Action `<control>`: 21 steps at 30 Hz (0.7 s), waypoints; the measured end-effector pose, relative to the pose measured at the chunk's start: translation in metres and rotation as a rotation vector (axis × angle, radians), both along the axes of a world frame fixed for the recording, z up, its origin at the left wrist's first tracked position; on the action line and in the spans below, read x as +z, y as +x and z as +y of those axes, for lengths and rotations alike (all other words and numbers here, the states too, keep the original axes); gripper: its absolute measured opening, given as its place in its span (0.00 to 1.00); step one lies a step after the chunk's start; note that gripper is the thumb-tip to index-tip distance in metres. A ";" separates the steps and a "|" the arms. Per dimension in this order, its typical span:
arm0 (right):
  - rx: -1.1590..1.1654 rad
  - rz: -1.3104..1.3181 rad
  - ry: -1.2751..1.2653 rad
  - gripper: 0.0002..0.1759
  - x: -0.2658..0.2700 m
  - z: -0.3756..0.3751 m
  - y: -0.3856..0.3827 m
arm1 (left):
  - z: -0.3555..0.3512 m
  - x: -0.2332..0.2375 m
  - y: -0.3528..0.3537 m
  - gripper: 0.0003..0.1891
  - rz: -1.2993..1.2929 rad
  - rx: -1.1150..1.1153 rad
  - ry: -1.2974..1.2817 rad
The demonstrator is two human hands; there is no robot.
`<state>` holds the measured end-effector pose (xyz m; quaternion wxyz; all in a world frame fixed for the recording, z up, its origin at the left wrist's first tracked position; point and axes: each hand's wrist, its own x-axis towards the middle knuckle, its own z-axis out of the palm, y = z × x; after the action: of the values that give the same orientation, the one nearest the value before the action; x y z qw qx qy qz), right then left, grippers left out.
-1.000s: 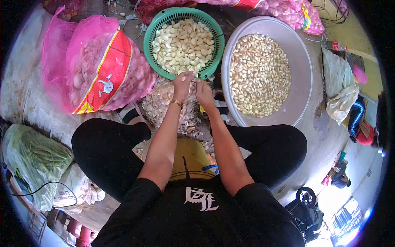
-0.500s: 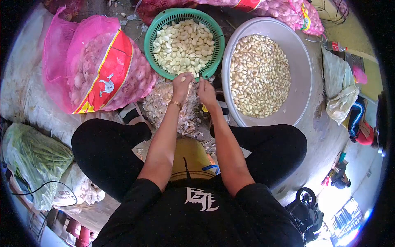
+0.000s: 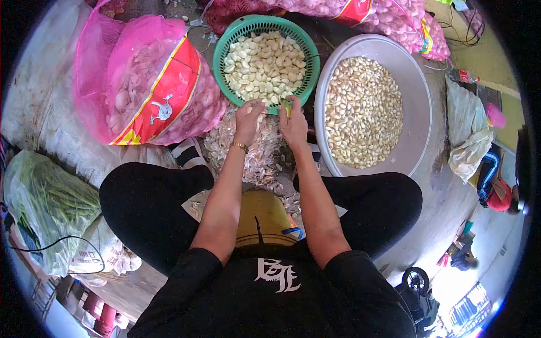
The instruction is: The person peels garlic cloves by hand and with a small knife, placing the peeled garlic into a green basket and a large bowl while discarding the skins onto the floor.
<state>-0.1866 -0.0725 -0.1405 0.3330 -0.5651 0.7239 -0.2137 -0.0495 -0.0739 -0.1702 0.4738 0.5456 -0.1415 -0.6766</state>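
Note:
My left hand (image 3: 248, 120), with a bracelet at the wrist, is closed at the near rim of the green basket (image 3: 220, 79). Its fingers curl around pale garlic, partly hidden by the hand. Just to the right, my right hand (image 3: 293, 125) is closed on a small knife (image 3: 287, 107) with a yellow-green handle; its blade is hard to make out. Peeled garlic cloves (image 3: 265, 65) fill much of the basket. Beneath both hands lies a heap of papery garlic skins (image 3: 236, 149).
Right of the basket stands a wide grey tub (image 3: 414, 112) holding unpeeled garlic cloves (image 3: 363, 112). A pink mesh sack of garlic (image 3: 205, 107) leans at the left, with more sacks (image 3: 389, 22) behind. A plastic bag of green vegetables (image 3: 62, 197) lies far left. Another person (image 3: 496, 180) is at far right.
The view has shifted, so the basket and tub appear farther right and slightly lower. My hands have moved a little apart, and the knife's yellow-green handle now shows above my right fingers.

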 end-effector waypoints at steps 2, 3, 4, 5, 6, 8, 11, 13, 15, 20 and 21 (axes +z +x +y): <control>0.002 -0.017 -0.045 0.19 -0.002 0.001 -0.001 | 0.000 -0.001 0.000 0.13 0.001 -0.001 0.007; 0.003 -0.017 -0.045 0.19 -0.003 0.001 -0.001 | 0.000 0.000 -0.001 0.13 0.004 -0.004 0.014; 0.002 -0.014 -0.050 0.18 -0.003 0.000 -0.001 | -0.001 0.002 -0.002 0.13 0.004 -0.002 0.013; 0.001 -0.012 -0.054 0.18 -0.003 -0.001 -0.001 | -0.001 0.003 -0.002 0.14 0.000 -0.010 0.010; 0.001 -0.013 -0.054 0.18 -0.005 0.000 -0.001 | -0.001 0.004 -0.003 0.15 -0.003 -0.019 0.007; 0.009 -0.054 -0.093 0.18 -0.009 -0.001 -0.002 | -0.003 0.007 -0.005 0.15 -0.002 -0.020 0.017; 0.043 -0.024 -0.100 0.21 -0.015 0.000 -0.004 | -0.003 0.002 -0.007 0.15 0.001 -0.023 0.018; 0.010 -0.031 -0.106 0.22 -0.019 0.001 -0.004 | -0.003 0.004 -0.007 0.15 0.003 -0.023 0.007; -0.023 -0.037 -0.113 0.24 -0.018 0.001 -0.003 | -0.003 0.006 -0.007 0.15 -0.020 -0.044 0.042; -0.027 -0.080 -0.100 0.23 -0.020 -0.004 -0.002 | -0.002 0.009 -0.002 0.15 0.044 -0.055 0.034; -0.027 -0.081 -0.100 0.23 -0.018 -0.005 -0.002 | -0.001 0.010 -0.001 0.15 0.047 -0.060 0.025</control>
<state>-0.1882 -0.0775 -0.1585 0.3304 -0.5623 0.7057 -0.2768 -0.0503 -0.0753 -0.1606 0.4497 0.5309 -0.1382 -0.7049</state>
